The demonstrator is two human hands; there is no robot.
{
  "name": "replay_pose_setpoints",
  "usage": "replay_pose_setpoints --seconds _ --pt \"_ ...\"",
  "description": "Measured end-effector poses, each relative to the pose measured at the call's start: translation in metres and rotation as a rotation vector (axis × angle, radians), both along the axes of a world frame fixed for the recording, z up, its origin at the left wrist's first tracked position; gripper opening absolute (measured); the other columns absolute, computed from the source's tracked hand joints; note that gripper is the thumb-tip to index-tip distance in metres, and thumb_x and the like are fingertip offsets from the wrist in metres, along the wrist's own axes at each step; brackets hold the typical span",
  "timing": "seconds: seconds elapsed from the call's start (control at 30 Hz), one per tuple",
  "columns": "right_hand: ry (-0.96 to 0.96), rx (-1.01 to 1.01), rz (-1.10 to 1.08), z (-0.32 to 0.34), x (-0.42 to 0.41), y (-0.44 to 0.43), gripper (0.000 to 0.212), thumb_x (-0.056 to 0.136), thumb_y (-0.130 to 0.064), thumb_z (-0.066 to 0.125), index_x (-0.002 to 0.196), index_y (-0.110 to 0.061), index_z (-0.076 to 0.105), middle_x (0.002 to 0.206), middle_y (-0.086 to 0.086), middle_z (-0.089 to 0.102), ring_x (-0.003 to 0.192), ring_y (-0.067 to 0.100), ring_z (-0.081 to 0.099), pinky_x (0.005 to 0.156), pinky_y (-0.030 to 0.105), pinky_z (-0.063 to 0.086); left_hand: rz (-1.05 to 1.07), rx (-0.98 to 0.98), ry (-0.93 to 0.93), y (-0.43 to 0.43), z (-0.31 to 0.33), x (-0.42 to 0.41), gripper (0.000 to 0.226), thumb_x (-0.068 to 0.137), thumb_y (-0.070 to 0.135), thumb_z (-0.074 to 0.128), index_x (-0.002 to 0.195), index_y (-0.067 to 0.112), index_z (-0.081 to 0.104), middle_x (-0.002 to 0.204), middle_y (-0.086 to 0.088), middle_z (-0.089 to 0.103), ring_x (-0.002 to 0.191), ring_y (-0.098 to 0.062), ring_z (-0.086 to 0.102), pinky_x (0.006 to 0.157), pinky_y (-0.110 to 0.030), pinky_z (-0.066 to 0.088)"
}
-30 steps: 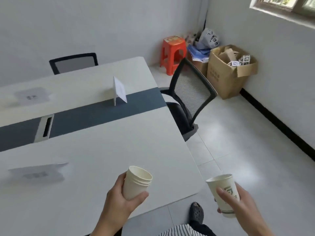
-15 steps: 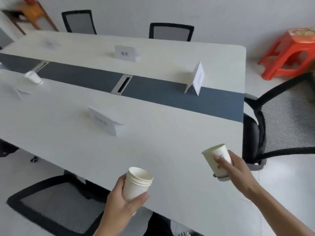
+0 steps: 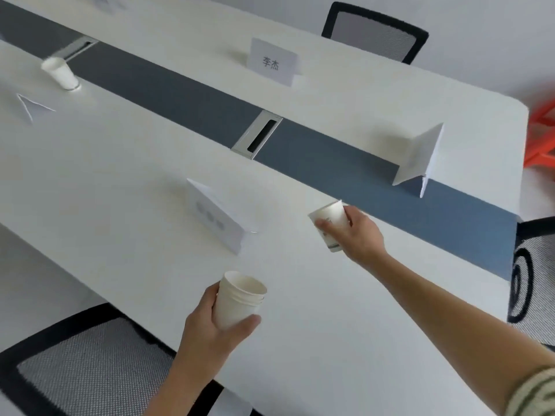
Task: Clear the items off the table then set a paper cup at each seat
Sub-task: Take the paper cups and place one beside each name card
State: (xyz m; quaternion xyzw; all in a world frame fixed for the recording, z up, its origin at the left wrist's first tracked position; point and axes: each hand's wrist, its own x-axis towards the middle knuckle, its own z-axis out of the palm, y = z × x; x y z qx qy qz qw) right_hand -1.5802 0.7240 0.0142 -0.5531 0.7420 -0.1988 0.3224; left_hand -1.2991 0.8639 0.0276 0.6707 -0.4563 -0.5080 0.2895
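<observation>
My left hand (image 3: 217,327) grips a stack of white paper cups (image 3: 238,300) above the near edge of the long white table (image 3: 126,187). My right hand (image 3: 356,235) reaches out over the table and holds a single paper cup (image 3: 329,225), tilted, just above the tabletop to the right of a folded name card (image 3: 216,217). Another paper cup (image 3: 60,74) stands at the far left beside the dark centre strip (image 3: 186,94).
Folded name cards stand at the right end (image 3: 420,157), across the strip (image 3: 271,61) and at the far left (image 3: 31,106). A metal cable slot (image 3: 258,136) sits in the strip. Black mesh chairs stand near left (image 3: 81,364), far side (image 3: 375,33) and right end (image 3: 531,271). An orange stool (image 3: 542,136) is at right.
The view has swung left and closer over the table. My right hand has stretched forward with the single cup, from beside the table end to over the tabletop. My left hand keeps the stack.
</observation>
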Motion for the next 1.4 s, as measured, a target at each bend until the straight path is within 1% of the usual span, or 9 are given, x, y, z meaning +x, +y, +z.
replay_pose_setpoints --seconds 0.13,0.23,0.37,0.5,0.7,0.83,0.97,1.07,1.4 --pt "-0.082 0.018 -0.041 -0.029 0.034 -0.073 0.061 0.066 -0.055 0.074 0.112 -0.023 0.050 0.099 -0.008 0.060 0.088 0.020 0.058 0.065 0.032 0.045 0.047 0.036 -0.003 -0.007 -0.012 0.023 0.062 0.053 0.053 0.081 0.110 0.043 0.057 0.092 0.016 0.070 0.074 -0.005 0.067 0.062 -0.034 0.060" --pt "-0.163 -0.020 -0.113 -0.054 0.053 -0.110 0.061 0.064 -0.043 0.080 0.111 -0.026 0.045 0.091 -0.017 0.054 0.093 0.018 0.056 0.059 0.025 0.039 0.113 0.064 -0.030 -0.007 -0.022 0.041 0.065 0.051 0.054 0.080 0.110 0.041 0.058 0.093 0.016 0.071 0.075 -0.005 0.068 0.064 -0.034 0.061" --pt "-0.156 -0.045 -0.198 -0.091 0.065 -0.123 0.067 0.065 -0.045 0.081 0.117 -0.023 0.045 0.100 -0.010 0.056 0.098 0.020 0.056 0.068 0.030 0.041 0.163 0.103 -0.080 -0.008 -0.033 0.060 0.069 0.051 0.049 0.083 0.113 0.035 0.058 0.093 0.018 0.071 0.073 -0.005 0.069 0.062 -0.031 0.060" --pt "-0.082 -0.024 -0.245 -0.110 0.069 -0.121 0.070 0.066 -0.050 0.078 0.119 -0.022 0.044 0.102 -0.011 0.057 0.103 0.025 0.057 0.070 0.033 0.041 0.177 0.130 -0.076 -0.015 -0.037 0.067 0.072 0.047 0.054 0.081 0.113 0.037 0.058 0.089 0.014 0.072 0.069 -0.011 0.069 0.062 -0.036 0.060" --pt "-0.016 0.062 -0.118 -0.096 0.055 -0.110 0.078 0.067 -0.044 0.081 0.130 -0.025 0.039 0.122 -0.002 0.061 0.113 0.021 0.056 0.077 0.033 0.044 0.077 0.073 -0.047 -0.035 -0.026 0.056 0.063 0.053 0.052 0.081 0.111 0.041 0.058 0.094 0.015 0.071 0.072 -0.005 0.067 0.059 -0.033 0.061" --pt "-0.042 0.052 -0.143 -0.069 0.042 -0.076 0.068 0.075 -0.041 0.077 0.133 -0.023 0.046 0.125 -0.005 0.059 0.112 0.015 0.057 0.083 0.033 0.047 -0.019 0.015 -0.034 -0.047 -0.013 0.041 0.061 0.055 0.051 0.080 0.110 0.047 0.055 0.094 0.017 0.070 0.073 -0.006 0.066 0.056 -0.024 0.057" --pt "-0.156 -0.020 -0.115 -0.028 0.028 -0.019 0.029 0.082 -0.031 0.074 0.108 -0.020 0.066 0.105 -0.012 0.068 0.095 0.007 0.066 0.078 0.025 0.050 -0.137 -0.054 -0.039 -0.045 0.003 0.024 0.062 0.057 0.051 0.081 0.112 0.050 0.052 0.099 0.021 0.068 0.083 -0.005 0.065 0.060 -0.020 0.056" --pt "-0.248 -0.070 -0.083 0.008 0.015 0.034 0.013 0.082 -0.026 0.075 0.094 -0.026 0.070 0.089 -0.016 0.072 0.083 -0.003 0.067 0.073 0.010 0.049 -0.228 -0.091 -0.024 -0.034 0.013 0.007 0.063 0.058 0.051 0.081 0.113 0.054 0.049 0.102 0.022 0.067 0.087 -0.005 0.065 0.063 -0.018 0.055" --pt "-0.414 -0.106 -0.249 0.058 -0.029 0.243 0.007 0.082 -0.027 0.074 0.088 -0.028 0.072 0.084 -0.012 0.075 0.077 0.006 0.069 0.059 0.014 0.048 -0.619 -0.239 -0.042 0.050 0.033 -0.086 0.071 0.059 0.053 0.083 0.118 0.057 0.045 0.108 0.026 0.065 0.096 -0.003 0.064 0.077 -0.019 0.055"
